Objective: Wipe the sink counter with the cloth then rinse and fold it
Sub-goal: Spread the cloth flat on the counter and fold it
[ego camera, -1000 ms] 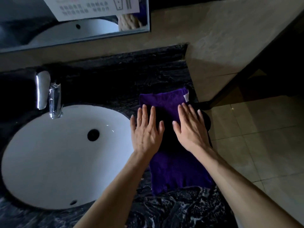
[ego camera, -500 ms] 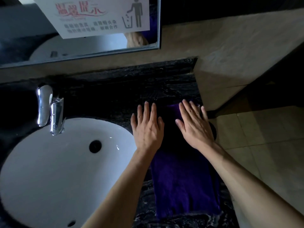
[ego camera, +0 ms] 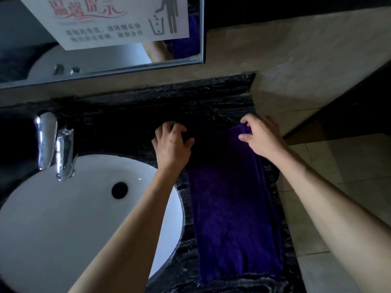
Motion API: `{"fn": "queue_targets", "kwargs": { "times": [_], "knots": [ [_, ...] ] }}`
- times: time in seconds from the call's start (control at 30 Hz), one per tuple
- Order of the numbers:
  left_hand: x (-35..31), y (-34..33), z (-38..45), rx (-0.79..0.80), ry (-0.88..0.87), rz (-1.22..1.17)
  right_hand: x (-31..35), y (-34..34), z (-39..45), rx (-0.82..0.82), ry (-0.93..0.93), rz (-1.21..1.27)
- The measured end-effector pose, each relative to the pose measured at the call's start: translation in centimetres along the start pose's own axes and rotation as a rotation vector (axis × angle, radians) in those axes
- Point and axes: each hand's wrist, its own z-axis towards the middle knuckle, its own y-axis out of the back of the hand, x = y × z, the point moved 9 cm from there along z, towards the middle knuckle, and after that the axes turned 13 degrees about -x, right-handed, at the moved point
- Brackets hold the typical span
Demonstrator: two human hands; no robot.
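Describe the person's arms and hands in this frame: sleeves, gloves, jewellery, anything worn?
Both forearms are bare up to the frame's bottom edge: no sleeves in view. The left hand and right hand are ungloved. No rings, watch, bracelets or straps show on the fingers or wrists. No markings or tape visible. The lighting is dim, so very small details, such as nail polish, cannot be told.

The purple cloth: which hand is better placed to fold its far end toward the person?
Probably the right hand: its fingers already pinch the cloth's far corner. The left hand's grip is hidden in shadow.
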Motion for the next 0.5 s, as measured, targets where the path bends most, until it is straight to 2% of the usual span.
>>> {"fn": "queue_targets", "kwargs": {
  "times": [0.13,0.3,0.43,0.5],
  "knots": [
    [0.6,-0.2,1.9,0.096,0.109,-0.030,0.3,-0.3,1.8,0.148,-0.137,0.054],
    [0.9,1.2,4.5,0.022,0.159,-0.238,-0.4,0.0,2.7,0.126,-0.280,0.238],
    [0.3,-0.1,4.4,0.226,0.054,-0.169,-0.2,-0.3,2.3,0.119,-0.293,0.363],
    [-0.2,-0.6,3.8,0.263,-0.031,-0.097,0.2,-0.1,2.2,0.113,-0.255,0.358]
  ]
}}
